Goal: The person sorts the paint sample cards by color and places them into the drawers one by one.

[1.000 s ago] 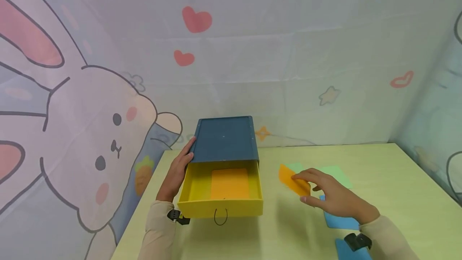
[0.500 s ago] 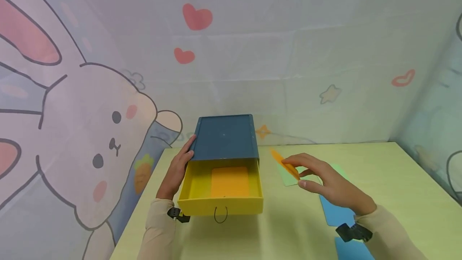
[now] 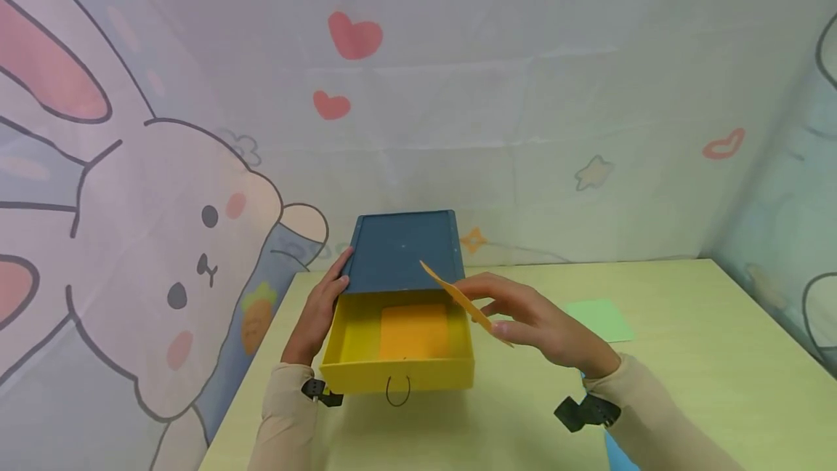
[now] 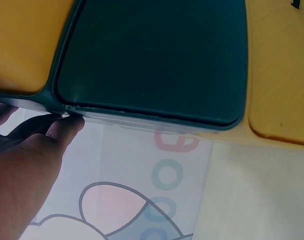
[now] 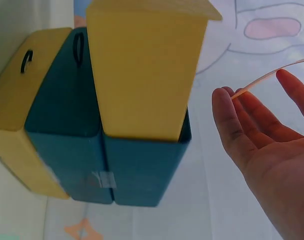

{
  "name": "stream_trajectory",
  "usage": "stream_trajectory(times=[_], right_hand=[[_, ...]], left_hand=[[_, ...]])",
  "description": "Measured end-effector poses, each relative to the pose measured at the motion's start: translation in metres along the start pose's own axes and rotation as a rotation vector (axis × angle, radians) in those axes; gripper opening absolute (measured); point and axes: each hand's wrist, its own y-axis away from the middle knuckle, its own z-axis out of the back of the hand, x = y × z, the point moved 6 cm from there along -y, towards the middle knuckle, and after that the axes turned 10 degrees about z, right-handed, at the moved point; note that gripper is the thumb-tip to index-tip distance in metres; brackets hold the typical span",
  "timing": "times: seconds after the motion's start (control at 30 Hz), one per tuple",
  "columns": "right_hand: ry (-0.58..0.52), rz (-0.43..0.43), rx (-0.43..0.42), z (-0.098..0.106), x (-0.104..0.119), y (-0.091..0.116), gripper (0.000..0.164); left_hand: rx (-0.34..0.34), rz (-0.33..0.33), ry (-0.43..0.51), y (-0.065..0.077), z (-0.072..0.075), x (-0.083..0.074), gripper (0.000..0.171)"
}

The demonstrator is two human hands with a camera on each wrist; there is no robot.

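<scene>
In the head view, a blue-topped drawer box [image 3: 405, 251] stands with its yellow drawer [image 3: 397, 378] pulled out toward me. One orange card [image 3: 414, 331] lies flat inside that drawer. My left hand [image 3: 317, 320] rests along the box's left side near the front, and its fingers [image 4: 64, 131] touch the wall in the left wrist view. Between thumb and fingertips my right hand [image 3: 532, 318] pinches another orange card [image 3: 463, 299], slanted and nearly edge-on, over the drawer's right edge. In the right wrist view this card [image 5: 264, 77] bends slightly.
Below the open drawer, the right wrist view shows further stacked units, one with a teal front [image 5: 64, 100] and one with a yellow front [image 5: 29, 82]. A green card [image 3: 598, 320] lies right of my right hand. A blue card [image 3: 617, 453] shows beneath the right sleeve. A printed curtain [image 3: 523, 129] hangs behind.
My right hand has carried the orange card leftward from above the table to the drawer's right edge, turning it more edge-on. My left hand stays at the box's side.
</scene>
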Motion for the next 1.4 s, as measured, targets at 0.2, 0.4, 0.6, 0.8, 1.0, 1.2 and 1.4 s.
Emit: stream_trajectory(times=[0.2, 0.4, 0.6, 0.8, 1.0, 1.2, 1.4], right_hand=[[-0.023, 0.034, 0.051, -0.019, -0.001, -0.015, 0.045], [0.064, 0.000, 0.097, -0.029, -0.007, -0.023, 0.043], [0.269, -0.082, 0.181, -0.040, -0.013, -0.031, 0.040], [0.431, -0.182, 0.298, -0.049, -0.020, -0.042, 0.045], [0.537, -0.232, 0.383, -0.056, -0.026, -0.052, 0.051], [0.644, -0.257, 0.409, -0.060, -0.027, -0.060, 0.055], [0.714, -0.313, 0.405, -0.062, -0.029, -0.064, 0.057]], left_hand=[[0.010, 0.001, 0.005, 0.000, 0.001, 0.001, 0.053], [0.016, -0.009, -0.001, 0.000, 0.002, 0.000, 0.053], [0.016, -0.008, 0.000, 0.002, 0.003, 0.001, 0.053], [0.009, -0.003, -0.001, 0.003, 0.005, 0.004, 0.052], [0.020, -0.019, 0.001, 0.004, 0.005, 0.004, 0.052], [0.018, -0.018, 0.003, 0.005, 0.006, 0.004, 0.052], [0.016, -0.012, 0.002, 0.005, 0.006, 0.005, 0.051]])
